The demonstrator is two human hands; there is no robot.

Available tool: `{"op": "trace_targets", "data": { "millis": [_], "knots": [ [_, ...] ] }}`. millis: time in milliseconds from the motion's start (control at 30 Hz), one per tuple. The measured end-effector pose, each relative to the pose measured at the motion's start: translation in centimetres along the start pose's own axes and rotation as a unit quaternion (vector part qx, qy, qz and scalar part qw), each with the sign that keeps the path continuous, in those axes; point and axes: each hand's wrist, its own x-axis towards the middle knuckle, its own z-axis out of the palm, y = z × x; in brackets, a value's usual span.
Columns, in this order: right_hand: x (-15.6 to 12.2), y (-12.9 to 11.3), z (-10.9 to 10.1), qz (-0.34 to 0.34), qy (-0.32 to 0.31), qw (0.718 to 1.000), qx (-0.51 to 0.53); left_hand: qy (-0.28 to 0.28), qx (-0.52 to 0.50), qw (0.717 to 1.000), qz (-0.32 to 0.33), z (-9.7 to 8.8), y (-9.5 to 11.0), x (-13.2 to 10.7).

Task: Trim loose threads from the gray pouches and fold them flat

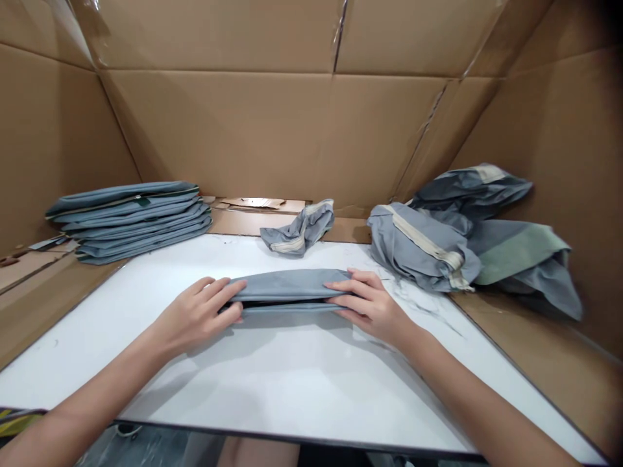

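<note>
A grey-blue fabric bag (287,287), folded into a long flat strip, lies across the middle of the white table. A dark gap runs along its near side between two layers. My left hand (204,312) grips its left end, fingers on top and thumb at the near edge. At the right end my right hand (367,303) holds it the same way, with several fingers over the upper layer. Just beyond, a small crumpled grey bag (304,228) with a pale zipper rests near the table's back edge.
Cardboard walls (219,130) enclose the back and sides. On the left stands a stack of folded grey-blue bags (141,224). Crumpled grey bags with pale zipper strips (423,246) are heaped at the right, against the cardboard. The white table (292,383) has a dark front edge.
</note>
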Motion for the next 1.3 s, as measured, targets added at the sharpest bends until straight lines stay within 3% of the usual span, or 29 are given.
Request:
{"op": "trace_targets", "data": {
  "millis": [67,167,333,500,633,700,800,933,1100,1300],
  "knots": [
    [-0.4,0.3,0.4,-0.022,0.009,1.000,-0.003,0.033,0.028,0.998,0.034,0.5,-0.1,-0.5],
    [-0.8,0.6,0.9,-0.026,0.022,0.999,0.000,0.077,0.058,0.995,0.016,0.8,0.0,-0.8],
    [-0.5,1.0,0.9,-0.072,0.040,0.997,0.010,0.101,0.091,0.990,0.030,0.4,-0.2,0.0],
    [-0.6,1.4,0.6,-0.092,0.035,0.995,0.021,0.093,0.083,0.991,0.047,0.7,-0.5,0.0],
    [-0.6,1.3,0.9,-0.045,0.060,0.996,0.040,0.077,0.078,0.993,0.035,1.0,-0.7,-0.6],
    [-0.4,1.1,1.0,-0.035,0.035,0.999,0.020,0.064,0.072,0.995,0.034,1.0,-0.9,-0.9],
    [0.3,0.6,1.2,-0.093,0.001,0.994,-0.053,0.038,0.076,0.996,0.017,0.8,-0.7,-1.0],
    [1.2,-0.7,1.2,-0.152,0.053,0.980,-0.116,0.012,0.102,0.995,-0.018,0.6,1.2,0.4],
    [1.9,-1.8,0.6,-0.111,0.065,0.981,-0.143,-0.003,0.128,0.991,-0.051,0.6,2.8,2.8],
    [2.4,-1.4,0.3,-0.037,0.036,0.994,-0.098,0.081,0.158,0.984,-0.023,0.9,0.6,3.1]
  ]
}}
